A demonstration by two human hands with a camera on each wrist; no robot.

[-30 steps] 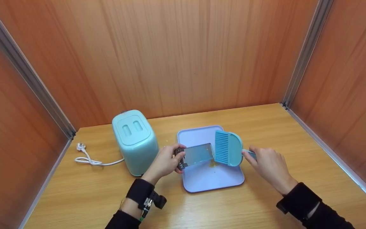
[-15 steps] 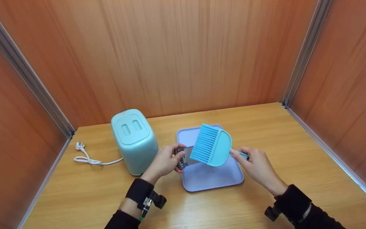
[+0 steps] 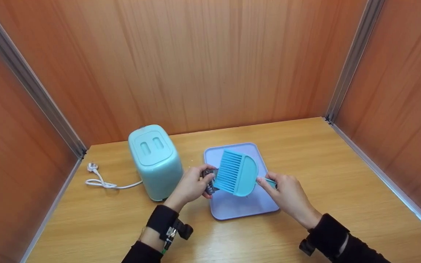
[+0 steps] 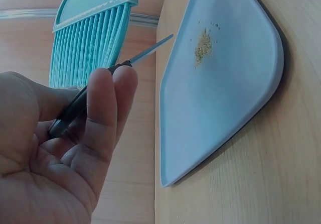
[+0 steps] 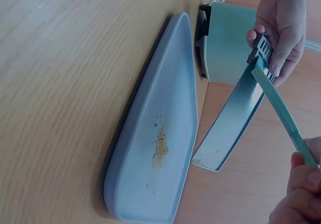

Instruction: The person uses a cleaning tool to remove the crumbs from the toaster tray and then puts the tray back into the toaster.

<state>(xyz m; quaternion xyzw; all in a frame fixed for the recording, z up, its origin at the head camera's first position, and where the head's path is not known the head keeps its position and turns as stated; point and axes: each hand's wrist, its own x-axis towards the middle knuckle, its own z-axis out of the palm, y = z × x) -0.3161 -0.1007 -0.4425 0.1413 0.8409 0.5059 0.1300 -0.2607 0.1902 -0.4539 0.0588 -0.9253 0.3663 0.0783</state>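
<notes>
brush [image 3: 246,175] farther left, handle [image 3: 271,182] clamped in right grip [image 3: 289,194], bristles [image 3: 228,171] beside left grip [image 3: 193,183], clamped on metal tray [image 5: 230,121]

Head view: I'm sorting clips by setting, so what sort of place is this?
Probably a work booth rather than a kitchen: wood-grain panels enclose the tabletop at the back and both sides, metal strips run up the corners, and a white plug lies loose.

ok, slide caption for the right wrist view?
Right hand holds turquoise brush over flat metal tray gripped by left hand; crumbs lie on pale-blue tray.
</notes>
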